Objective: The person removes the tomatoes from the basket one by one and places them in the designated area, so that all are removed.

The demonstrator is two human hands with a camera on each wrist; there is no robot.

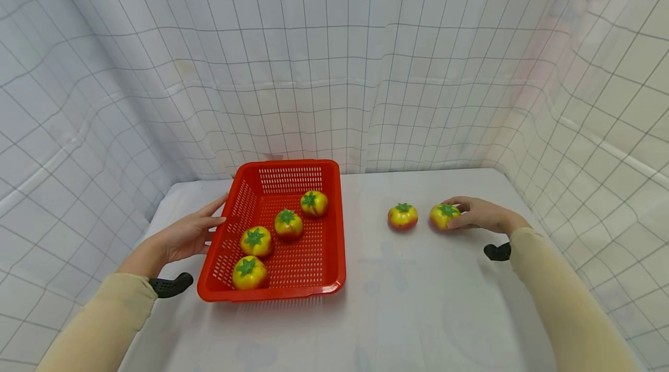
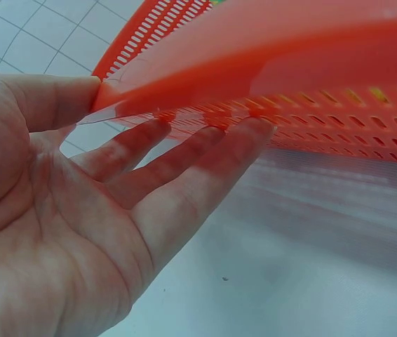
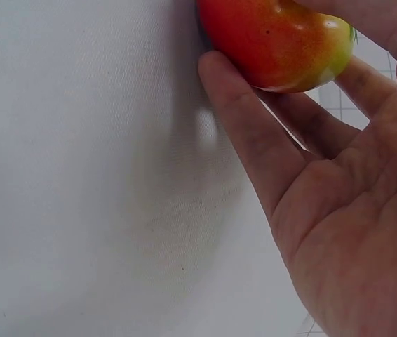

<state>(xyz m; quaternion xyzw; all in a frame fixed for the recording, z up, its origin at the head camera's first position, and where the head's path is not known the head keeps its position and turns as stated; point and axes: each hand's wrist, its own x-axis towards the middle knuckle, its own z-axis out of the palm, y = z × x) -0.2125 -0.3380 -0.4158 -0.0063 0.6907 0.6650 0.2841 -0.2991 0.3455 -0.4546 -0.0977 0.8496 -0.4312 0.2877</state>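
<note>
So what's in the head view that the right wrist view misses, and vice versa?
Head only: the red basket with four fruits in it, the left hand at its side, the loose fruit on the table, and both sleeves.

Right wrist only: the palm side of the right hand, and the held fruit close up, with its broad red side and a tiny dark speck on it.

Both: right hand with its fingers around the held fruit, the white table, and some gridded cloth.
</note>
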